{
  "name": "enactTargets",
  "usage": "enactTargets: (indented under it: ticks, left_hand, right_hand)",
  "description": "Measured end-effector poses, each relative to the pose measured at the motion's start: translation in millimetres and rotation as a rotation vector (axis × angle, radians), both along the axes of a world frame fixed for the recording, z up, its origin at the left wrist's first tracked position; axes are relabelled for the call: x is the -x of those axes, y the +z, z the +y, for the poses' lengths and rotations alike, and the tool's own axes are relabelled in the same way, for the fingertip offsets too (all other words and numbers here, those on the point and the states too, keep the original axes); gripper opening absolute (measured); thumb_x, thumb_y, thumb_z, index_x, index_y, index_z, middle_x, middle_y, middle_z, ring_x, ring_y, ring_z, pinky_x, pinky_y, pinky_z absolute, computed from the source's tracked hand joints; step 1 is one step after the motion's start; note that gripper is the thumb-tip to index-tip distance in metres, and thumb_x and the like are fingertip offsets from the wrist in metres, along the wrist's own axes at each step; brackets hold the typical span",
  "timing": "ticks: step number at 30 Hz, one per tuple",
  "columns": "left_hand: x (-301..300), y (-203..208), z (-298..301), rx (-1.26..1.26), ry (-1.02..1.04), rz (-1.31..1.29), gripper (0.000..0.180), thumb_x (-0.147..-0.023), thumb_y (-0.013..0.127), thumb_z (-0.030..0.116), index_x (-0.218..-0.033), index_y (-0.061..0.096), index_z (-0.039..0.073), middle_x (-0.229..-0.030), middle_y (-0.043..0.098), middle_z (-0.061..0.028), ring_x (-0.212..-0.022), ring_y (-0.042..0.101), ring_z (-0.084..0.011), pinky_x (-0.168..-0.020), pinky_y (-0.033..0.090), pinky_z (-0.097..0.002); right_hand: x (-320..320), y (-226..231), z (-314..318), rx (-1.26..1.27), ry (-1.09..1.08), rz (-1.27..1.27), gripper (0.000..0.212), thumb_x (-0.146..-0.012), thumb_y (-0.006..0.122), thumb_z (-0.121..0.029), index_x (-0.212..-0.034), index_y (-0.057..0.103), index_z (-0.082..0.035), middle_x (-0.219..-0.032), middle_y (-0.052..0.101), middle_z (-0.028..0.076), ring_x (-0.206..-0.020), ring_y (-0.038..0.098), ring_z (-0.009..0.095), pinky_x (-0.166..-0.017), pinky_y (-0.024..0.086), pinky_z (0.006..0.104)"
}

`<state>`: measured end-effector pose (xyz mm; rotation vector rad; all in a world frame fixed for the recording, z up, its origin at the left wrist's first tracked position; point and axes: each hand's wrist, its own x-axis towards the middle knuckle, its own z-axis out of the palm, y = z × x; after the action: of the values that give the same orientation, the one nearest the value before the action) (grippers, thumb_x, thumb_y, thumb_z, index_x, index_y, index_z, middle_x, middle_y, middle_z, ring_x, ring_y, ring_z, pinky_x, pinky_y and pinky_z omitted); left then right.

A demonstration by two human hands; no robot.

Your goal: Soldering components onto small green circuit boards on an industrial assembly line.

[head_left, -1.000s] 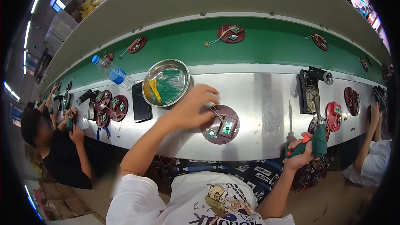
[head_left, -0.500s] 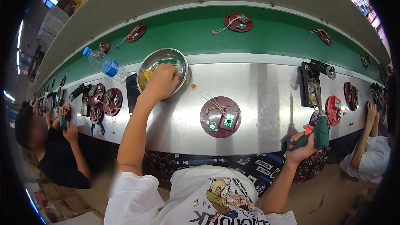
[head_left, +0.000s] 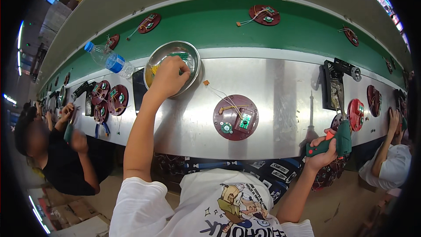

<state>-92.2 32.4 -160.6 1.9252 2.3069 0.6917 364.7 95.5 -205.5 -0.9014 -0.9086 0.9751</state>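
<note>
My left hand (head_left: 171, 75) is inside a round metal bowl (head_left: 195, 49), fingers bent and pinched together. Whatever is between the fingertips is hidden. Small green pieces (head_left: 182, 55) and yellow pieces (head_left: 154, 69) lie in the bowl around the hand. Off to the right, my right hand (head_left: 322, 152) is wrapped round the handle of a green power screwdriver (head_left: 344, 138) with a red trigger, its bit pointing away from me. Between my hands a dark red disc (head_left: 223, 123) lies flat on the bench, carrying green circuit boards and wires that end in an orange connector (head_left: 206, 83).
A green conveyor belt (head_left: 210, 26) behind the metal bench (head_left: 280, 105) carries several similar discs. A plastic bottle (head_left: 109, 59) lies left of the bowl. A black holder (head_left: 332, 83) stands near the screwdriver. People work at left (head_left: 61, 158) and right (head_left: 386, 162).
The discs on the belt have shifted rightward against the bench. My left hand stays in the bowl, and my right hand keeps hold of the screwdriver. The whole view has shifted slightly.
</note>
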Motion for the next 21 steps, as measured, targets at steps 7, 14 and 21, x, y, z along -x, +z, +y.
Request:
enactTargets:
  ticks: [7,14,21]
  left_hand:
    - [-12.8,8.7,9.4,0.203,0.11,-0.004,0.013,-0.082,0.066,0.01,-0.08,0.068,-0.003,-0.088,0.067,-0.017,-0.089,0.062,-0.0326,-0.081,0.049,-0.0418]
    - [-7.0,2.2,5.4,-0.134,-0.032,0.012,0.01,-0.086,0.062,0.007,-0.089,0.064,-0.002,-0.091,0.066,-0.0193,-0.085,0.063,-0.0377,-0.079,0.05,-0.0445]
    - [-100.4,35.8,-26.8,-0.232,-0.189,-0.402,0.009,-0.086,0.059,-0.001,-0.095,0.061,-0.001,-0.08,0.06,-0.0149,-0.071,0.061,-0.03,-0.065,0.049,-0.0363]
  right_hand:
    - [-2.7,-3.7,-0.5,-0.002,0.006,-0.008,0.031,-0.096,0.047,-0.022,-0.109,0.051,0.006,-0.099,0.054,0.017,-0.05,0.052,0.014,-0.04,0.043,0.0277]
    - [-6.9,-4.2,-2.4,-0.003,0.05,-0.01,0.033,-0.097,0.047,-0.024,-0.112,0.051,0.005,-0.101,0.054,0.017,-0.05,0.052,0.013,-0.041,0.042,0.0274]
    - [-8.8,-6.8,-17.1,-0.069,0.388,-0.043,0.041,-0.094,0.055,-0.028,-0.114,0.051,0.007,-0.102,0.054,0.02,-0.048,0.054,0.015,-0.04,0.043,0.0272]
